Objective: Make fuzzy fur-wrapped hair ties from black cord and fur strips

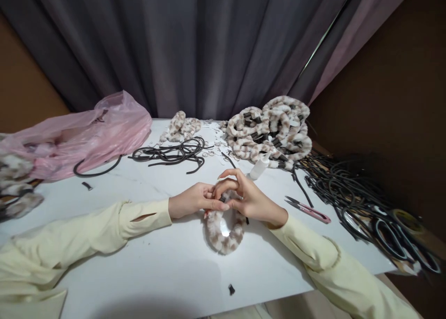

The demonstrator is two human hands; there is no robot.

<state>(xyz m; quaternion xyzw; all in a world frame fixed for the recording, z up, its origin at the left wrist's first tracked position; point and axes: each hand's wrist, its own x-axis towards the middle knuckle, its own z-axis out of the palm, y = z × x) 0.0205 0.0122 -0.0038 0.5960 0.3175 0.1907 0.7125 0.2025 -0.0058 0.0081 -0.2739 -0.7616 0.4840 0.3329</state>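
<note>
A fluffy white and brown ring [225, 244] lies on the table below my hands, its top part between my fingers. My left hand [195, 200] is closed, thumb and fingers pinching the ring's top, where a small dark piece shows. From the other side my right hand [244, 193] grips the same spot, fingers curled over and thumb below. Fingers partly hide the dark piece. A small white bottle [259, 166] stands just beyond my right hand. Pink-handled thread snips [308, 209] lie to the right.
Black cords [174, 151] lie in a loose bundle at the back, with more cords [341, 184] along the right edge. Finished-looking fluffy rings [275, 123] are piled back right. A pink plastic bag [104, 133] sits left. A small black piece [232, 289] lies near the front edge.
</note>
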